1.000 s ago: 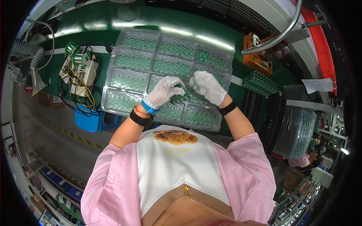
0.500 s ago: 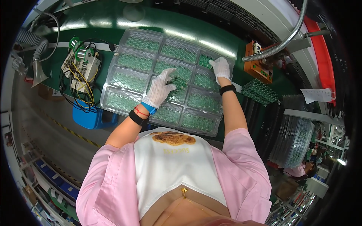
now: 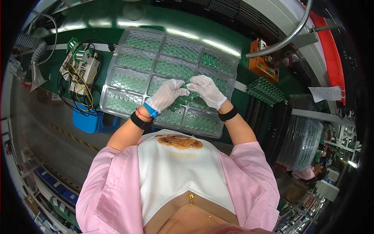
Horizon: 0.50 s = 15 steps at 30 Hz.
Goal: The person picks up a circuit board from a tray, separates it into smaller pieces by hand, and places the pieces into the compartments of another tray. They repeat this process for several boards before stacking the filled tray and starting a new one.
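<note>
Between the left hand [image 3: 168, 93], seemingly gripping them, and the curled right hand [image 3: 206, 91] (its hold unclear), green circuit boards [image 3: 183, 100] are best handled by their edges.

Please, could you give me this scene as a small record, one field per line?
Tray: clear, with compartments of green boards
Left hand: white glove, over the tray
Right hand: white glove, close to the left one
Grip: partly hidden; cannot tell what each holds
Left of tray: wire spools
Right of tray: orange box, green stack
</note>
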{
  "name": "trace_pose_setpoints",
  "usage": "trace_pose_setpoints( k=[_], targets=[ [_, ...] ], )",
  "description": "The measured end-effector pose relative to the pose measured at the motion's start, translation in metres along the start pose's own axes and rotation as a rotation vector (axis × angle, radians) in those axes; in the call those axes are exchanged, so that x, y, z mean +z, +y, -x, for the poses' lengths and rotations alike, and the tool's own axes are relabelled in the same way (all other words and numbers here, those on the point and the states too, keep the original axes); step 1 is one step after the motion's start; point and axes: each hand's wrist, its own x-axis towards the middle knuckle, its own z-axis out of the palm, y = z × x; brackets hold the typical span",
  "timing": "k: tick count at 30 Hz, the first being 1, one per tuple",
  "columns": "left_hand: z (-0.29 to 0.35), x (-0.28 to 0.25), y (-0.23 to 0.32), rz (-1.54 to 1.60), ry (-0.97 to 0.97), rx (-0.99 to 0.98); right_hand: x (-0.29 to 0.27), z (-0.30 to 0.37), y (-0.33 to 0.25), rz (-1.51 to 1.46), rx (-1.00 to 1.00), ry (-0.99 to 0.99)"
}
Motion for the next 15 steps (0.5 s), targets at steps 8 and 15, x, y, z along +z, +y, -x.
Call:
trace_pose_setpoints(
  k=[8, 15],
  targets=[
    [0.008, 0.009, -0.018, 0.255, 0.191, 0.071, -0.027, 0.004, 0.024, -0.711, 0.415, 0.106],
    [0.004, 0.017, -0.019, 1.099, 0.444, -0.379, 0.003, 0.041, 0.198, 0.479, 0.759, 0.079]
  ],
)
